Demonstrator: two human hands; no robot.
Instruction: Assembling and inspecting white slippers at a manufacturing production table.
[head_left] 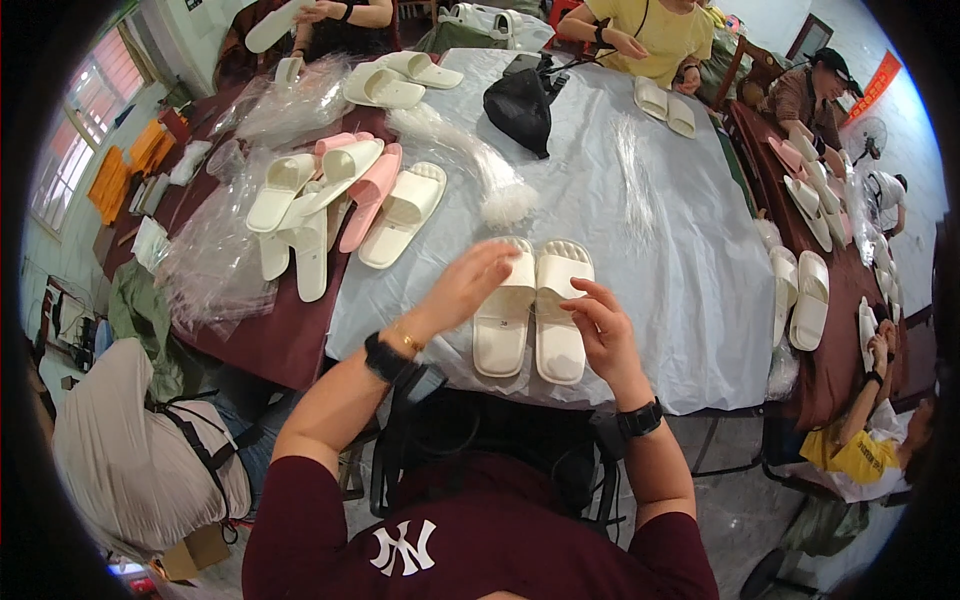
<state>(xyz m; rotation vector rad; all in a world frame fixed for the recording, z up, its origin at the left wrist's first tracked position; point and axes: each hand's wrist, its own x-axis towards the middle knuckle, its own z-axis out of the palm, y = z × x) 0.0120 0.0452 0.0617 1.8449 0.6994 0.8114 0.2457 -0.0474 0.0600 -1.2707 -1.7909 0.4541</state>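
At centre frame, your open left hand (468, 285) and open right hand (603, 330) flank the cream slipper pair (532, 308) on the white sheet (640, 200), gripping nothing. The slippers look like light, springy foam; pinch each by its side edge.

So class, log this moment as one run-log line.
left hand: open, at left slipper | right hand: open, at right slipper | cream slipper pair: side by side on white table cover
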